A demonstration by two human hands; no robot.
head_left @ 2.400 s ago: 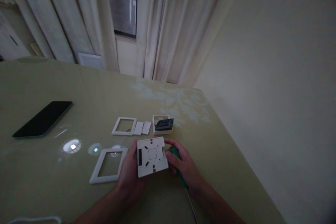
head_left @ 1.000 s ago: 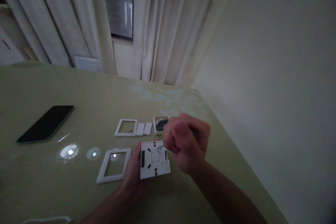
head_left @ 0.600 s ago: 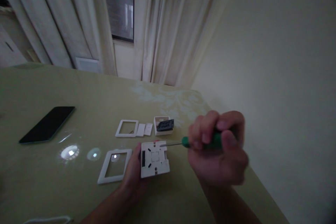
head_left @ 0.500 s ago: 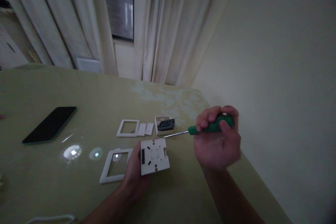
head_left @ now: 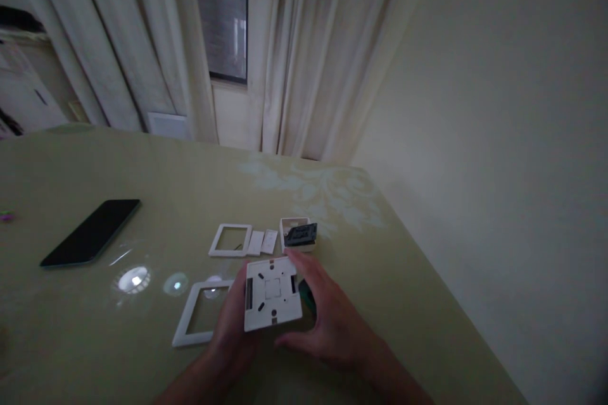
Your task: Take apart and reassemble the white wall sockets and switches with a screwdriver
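Observation:
My left hand (head_left: 232, 319) grips a white square switch plate (head_left: 272, 293) from its left side and holds it tilted just above the table. My right hand (head_left: 332, 326) closes on the plate's right edge, index finger along the side and thumb under the lower corner. A bit of a green screwdriver handle (head_left: 308, 296) shows under my right fingers, lying by the plate. A large white frame (head_left: 186, 329) lies flat to the left of my left hand.
Beyond the plate lie a smaller white frame (head_left: 231, 239), two small white rocker pieces (head_left: 261, 242) and a white box with a dark module (head_left: 298, 234). A black phone (head_left: 90, 231) lies far left. The green table (head_left: 403, 278) ends near the right wall.
My right hand had lifted the green screwdriver to the plate, then swung it away to the right. Now the hand is back down at the plate's right edge, with the screwdriver beneath it.

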